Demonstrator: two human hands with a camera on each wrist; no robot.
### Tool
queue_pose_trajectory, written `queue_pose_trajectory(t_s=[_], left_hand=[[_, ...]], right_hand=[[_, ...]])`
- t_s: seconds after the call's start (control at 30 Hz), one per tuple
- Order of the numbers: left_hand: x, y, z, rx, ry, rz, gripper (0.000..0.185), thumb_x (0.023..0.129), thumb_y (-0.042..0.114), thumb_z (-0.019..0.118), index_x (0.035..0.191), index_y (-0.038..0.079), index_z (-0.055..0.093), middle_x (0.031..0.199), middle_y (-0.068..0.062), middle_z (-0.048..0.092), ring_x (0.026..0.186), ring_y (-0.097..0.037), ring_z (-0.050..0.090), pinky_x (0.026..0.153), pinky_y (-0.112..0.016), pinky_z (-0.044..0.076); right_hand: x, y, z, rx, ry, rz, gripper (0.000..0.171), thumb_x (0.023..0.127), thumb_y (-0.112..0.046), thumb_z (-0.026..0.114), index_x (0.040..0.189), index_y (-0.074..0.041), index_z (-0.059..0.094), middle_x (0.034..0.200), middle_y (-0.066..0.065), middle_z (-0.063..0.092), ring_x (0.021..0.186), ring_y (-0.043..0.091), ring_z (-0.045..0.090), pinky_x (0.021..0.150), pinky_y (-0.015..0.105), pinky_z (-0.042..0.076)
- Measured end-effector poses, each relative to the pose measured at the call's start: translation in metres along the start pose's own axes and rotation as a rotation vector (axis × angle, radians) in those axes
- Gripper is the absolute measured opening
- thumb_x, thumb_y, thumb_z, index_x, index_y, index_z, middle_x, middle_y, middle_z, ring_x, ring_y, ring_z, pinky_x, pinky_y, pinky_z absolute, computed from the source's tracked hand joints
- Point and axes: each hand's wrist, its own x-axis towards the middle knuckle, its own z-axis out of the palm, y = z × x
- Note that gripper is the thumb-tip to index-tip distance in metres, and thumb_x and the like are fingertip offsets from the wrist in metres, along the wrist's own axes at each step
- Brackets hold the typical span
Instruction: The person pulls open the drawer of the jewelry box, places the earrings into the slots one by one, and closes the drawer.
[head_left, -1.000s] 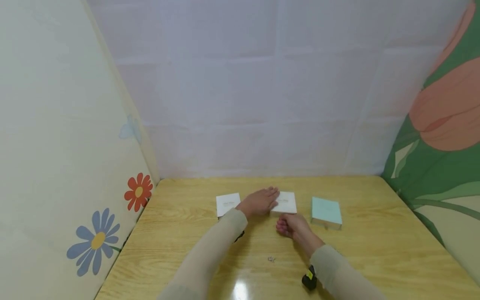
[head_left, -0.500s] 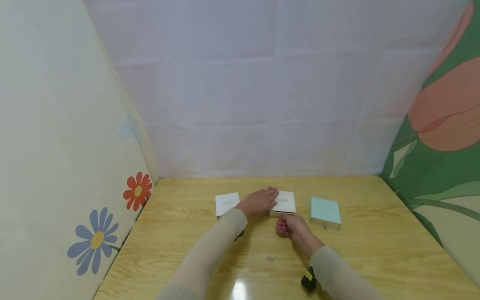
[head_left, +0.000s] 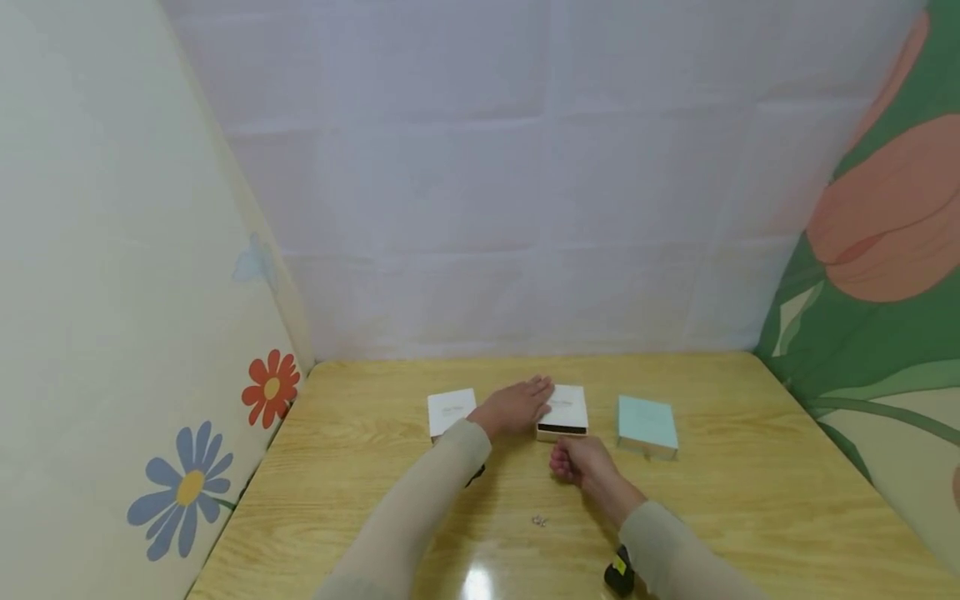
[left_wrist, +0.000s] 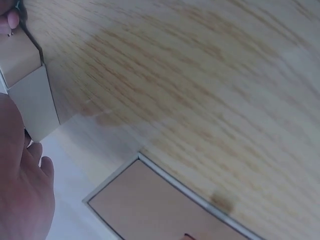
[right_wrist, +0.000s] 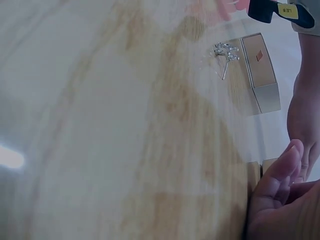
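On the table, my left hand [head_left: 517, 407] rests with extended fingers on the white sleeve of the middle drawer box [head_left: 567, 406]. My right hand [head_left: 581, 460], fingers curled, is at the box's near face. In the left wrist view its fingertips [left_wrist: 13, 20] pinch a small pull tab at the tan drawer front [left_wrist: 20, 55]. The drawer stands slightly out of the sleeve, a dark gap showing at its top. My right thumb [right_wrist: 285, 170] shows in the right wrist view, where the tab is hidden.
A second white box [head_left: 451, 412] stands left, its tan front [left_wrist: 150, 200] bearing a small tab. To the right sits a pale turquoise box [head_left: 647, 423]. A sparkling silver trinket with a thin stem [right_wrist: 226, 52] lies nearer the wearer on the wooden table [head_left: 345, 500].
My right hand has drawn the drawer slightly toward me, and a dark gap has opened at the sleeve's near edge. My left hand stays on the box.
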Motion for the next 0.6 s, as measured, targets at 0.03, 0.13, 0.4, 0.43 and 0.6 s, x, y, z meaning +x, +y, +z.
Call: queue_pose_trajectory(t_s=[0.03,0.13,0.4,0.43,0.6], left_hand=[[0.0,-0.001,0.001,0.0,0.002,0.0,0.057,0.113,0.039,0.019,0.163,0.012,0.016,0.17,-0.002,0.015,0.156,-0.017,0.012,0.126,-0.032,0.016],[0.002,-0.002,0.004,0.002,0.008,-0.005,0.057,0.113,0.04,0.019,0.163,0.013,0.016,0.17,-0.001,0.015,0.156,-0.016,0.012,0.126,-0.031,0.016],[0.003,-0.005,0.012,-0.022,0.023,-0.006,0.057,0.113,0.041,0.02,0.163,0.015,0.017,0.17,0.0,0.015,0.156,-0.015,0.013,0.126,-0.031,0.015],[0.003,-0.005,0.013,-0.028,0.029,-0.005,0.058,0.113,0.042,0.02,0.163,0.014,0.017,0.17,0.0,0.015,0.156,-0.015,0.013,0.126,-0.031,0.016],[0.005,-0.006,0.014,-0.042,0.046,0.0,0.058,0.112,0.043,0.02,0.163,0.014,0.017,0.17,-0.002,0.016,0.156,-0.016,0.013,0.126,-0.032,0.017]], right_hand=[[-0.001,0.0,0.0,-0.004,0.0,0.001,0.018,0.1,0.0,0.046,0.097,0.008,0.063,0.065,0.004,0.063,0.055,0.01,0.062,0.054,0.02,0.055],[-0.002,0.002,-0.001,-0.019,-0.002,-0.002,0.017,0.1,0.0,0.047,0.099,0.009,0.062,0.065,0.004,0.063,0.055,0.01,0.062,0.054,0.021,0.055],[-0.005,0.007,-0.002,-0.048,-0.017,-0.01,0.017,0.1,-0.001,0.047,0.099,0.009,0.061,0.065,0.003,0.063,0.056,0.011,0.061,0.054,0.021,0.053],[-0.006,0.007,-0.002,-0.049,-0.017,-0.009,0.017,0.1,-0.001,0.047,0.099,0.009,0.061,0.066,0.003,0.063,0.056,0.011,0.061,0.054,0.021,0.054],[-0.005,0.009,-0.003,-0.047,-0.002,-0.001,0.016,0.1,-0.001,0.048,0.099,0.008,0.061,0.067,0.004,0.063,0.057,0.011,0.062,0.055,0.022,0.055]])
